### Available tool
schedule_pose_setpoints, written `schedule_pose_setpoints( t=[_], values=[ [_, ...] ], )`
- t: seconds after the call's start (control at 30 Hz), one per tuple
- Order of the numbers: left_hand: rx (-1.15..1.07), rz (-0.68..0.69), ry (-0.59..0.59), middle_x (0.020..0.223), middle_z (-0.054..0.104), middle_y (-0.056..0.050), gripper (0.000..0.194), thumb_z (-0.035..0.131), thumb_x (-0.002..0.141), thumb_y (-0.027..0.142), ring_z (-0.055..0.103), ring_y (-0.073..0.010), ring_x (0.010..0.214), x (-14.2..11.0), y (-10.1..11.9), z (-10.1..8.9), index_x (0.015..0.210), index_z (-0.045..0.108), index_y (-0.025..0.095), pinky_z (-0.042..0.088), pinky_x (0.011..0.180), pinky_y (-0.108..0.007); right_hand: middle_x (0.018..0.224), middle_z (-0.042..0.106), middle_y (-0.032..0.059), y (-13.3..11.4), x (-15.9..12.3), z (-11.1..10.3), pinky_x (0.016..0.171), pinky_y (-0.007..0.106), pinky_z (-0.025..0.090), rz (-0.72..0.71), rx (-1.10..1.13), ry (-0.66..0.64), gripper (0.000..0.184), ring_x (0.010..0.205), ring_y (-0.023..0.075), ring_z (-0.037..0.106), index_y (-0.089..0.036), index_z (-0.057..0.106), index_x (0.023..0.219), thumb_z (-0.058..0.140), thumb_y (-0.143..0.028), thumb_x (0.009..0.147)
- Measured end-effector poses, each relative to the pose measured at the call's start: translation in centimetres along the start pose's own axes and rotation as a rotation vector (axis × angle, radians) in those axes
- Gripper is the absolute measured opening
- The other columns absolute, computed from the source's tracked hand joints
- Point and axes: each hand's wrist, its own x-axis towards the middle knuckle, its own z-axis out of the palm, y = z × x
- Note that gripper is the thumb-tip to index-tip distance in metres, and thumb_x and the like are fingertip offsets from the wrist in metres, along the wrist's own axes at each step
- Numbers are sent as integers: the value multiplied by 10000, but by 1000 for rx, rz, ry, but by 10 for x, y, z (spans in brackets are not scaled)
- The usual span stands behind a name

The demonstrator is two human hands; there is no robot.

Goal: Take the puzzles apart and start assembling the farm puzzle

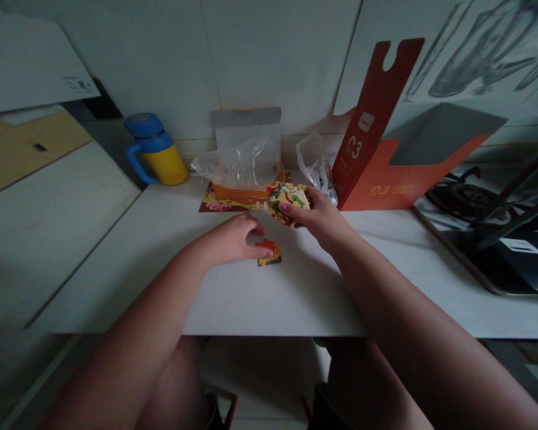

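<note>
A small orange and yellow puzzle piece (274,253) lies flat on the white table (251,304). My left hand (234,239) is over its left side, thumb resting on the piece and the curled fingers apart from the thumb. Just above the table, to the right and farther back, my right hand (320,216) grips a thick bunch of colourful puzzle pieces (290,200), with the thumb across the top. The fingers under that bunch are mostly hidden.
Behind my hands stands an open orange box (237,193) with clear plastic (246,161), on a colourful printed sheet (215,205). A blue-yellow jug (165,161) is at back left. At right are a tall orange-red carton (385,185) and a black gas stove (488,239).
</note>
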Motion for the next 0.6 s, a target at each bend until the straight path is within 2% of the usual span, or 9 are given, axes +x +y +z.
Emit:
schedule_pose_setpoints(
  t=[0.1,0.27,0.4,0.5,0.6],
  values=[
    [65,92,-140,1253,653,-117,712,962,599,522,623,-305,1187,-7,8,0,1161,691,179,480,1046,-382,1075,762,93,0,0,-1,581,290,529,12,-26,-6,659,821,213,705,-217,642,1120,899,-642,688],
    [43,62,-212,1210,639,-94,584,948,640,462,618,-269,1148,-6,13,-1,1075,678,181,475,1010,-338,1140,762,99,3,-1,-1,627,303,554,1,-32,-29,684,882,228,722,-218,648,1151,912,-633,676],
    [-16,17,-255,1109,676,-63,566,925,646,447,644,-240,986,-6,10,-4,1078,663,192,491,835,-318,1124,762,104,2,-2,1,623,304,550,4,-27,-30,684,887,233,719,-216,646,1147,905,-643,680],
    [-182,-47,-220,971,706,-31,445,861,714,389,651,-206,832,-4,-2,-2,1059,648,205,472,714,-304,1112,758,101,-1,-3,1,630,302,552,3,3,-44,662,892,231,715,-216,635,1133,895,-643,699],
    [-438,-125,-51,926,723,-45,360,814,743,315,679,-207,812,5,-21,5,1027,621,206,506,717,-321,1132,751,92,-4,-4,1,714,327,585,-36,37,-61,632,943,237,716,-224,624,1131,897,-616,717]
  ],
)
